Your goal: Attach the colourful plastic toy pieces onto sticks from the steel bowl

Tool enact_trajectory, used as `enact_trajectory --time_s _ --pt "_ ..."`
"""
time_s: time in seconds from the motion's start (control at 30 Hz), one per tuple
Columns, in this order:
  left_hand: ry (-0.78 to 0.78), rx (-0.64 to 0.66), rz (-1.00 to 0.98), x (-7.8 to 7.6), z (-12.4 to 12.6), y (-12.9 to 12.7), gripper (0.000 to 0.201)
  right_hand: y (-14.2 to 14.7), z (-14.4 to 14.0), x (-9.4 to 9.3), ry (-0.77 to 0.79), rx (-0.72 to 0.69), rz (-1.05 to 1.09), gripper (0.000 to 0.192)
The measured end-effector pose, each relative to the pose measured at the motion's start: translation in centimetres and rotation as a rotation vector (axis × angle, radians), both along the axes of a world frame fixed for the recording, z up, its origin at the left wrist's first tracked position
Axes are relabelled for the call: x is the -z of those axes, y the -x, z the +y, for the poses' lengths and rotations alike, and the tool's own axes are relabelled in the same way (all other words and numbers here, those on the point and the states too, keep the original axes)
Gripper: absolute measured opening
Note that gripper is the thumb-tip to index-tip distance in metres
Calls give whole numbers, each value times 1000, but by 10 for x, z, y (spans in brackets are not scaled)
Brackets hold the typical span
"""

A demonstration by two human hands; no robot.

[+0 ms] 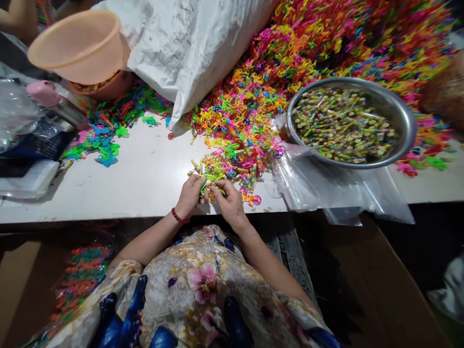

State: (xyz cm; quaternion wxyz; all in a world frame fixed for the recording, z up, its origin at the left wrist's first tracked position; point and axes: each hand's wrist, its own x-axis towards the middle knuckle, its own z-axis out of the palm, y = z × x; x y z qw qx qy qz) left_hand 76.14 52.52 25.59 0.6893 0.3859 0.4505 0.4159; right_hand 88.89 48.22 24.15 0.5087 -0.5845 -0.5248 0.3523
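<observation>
Close together at the table's front edge, both my hands are closed around small colourful plastic pieces. My left hand (190,194), with a red bead bracelet (180,216) at its wrist, pinches a green plastic piece (203,188). My right hand (229,199) has thumb and fingers pressed on a small patterned piece beside it; the fingers partly hide its shape. Just beyond them lies a loose heap of bright plastic pieces (239,130), mixed with small patterned tubes (255,166). A steel basin (408,123) full of such tubes stands to the right.
Clear plastic bags (304,181) hang over the front edge under the basin. A white sack (188,53) leans at the back. To the left are a peach bowl (78,48), a pink-lidded bottle (54,99) and blue-green plastic pieces (107,147). Another person's arm shows at upper left.
</observation>
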Motion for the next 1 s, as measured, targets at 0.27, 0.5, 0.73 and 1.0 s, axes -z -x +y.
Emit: enact_trajectory --time_s 0.27,0.5,0.73,1.0 --pt "-17 -4 32 10 -2 -1 37 -1 -3 0 -5 -5 0 22" --pt "-23 -90 61 7 -1 -5 41 4 -5 -5 -140 -95 -113 19" --pt "-48 -35 77 17 8 -3 47 -8 6 -7 -210 -165 -286 20" --pt "-448 -227 756 21 130 4 31 -87 50 -47 -352 397 -717 33"
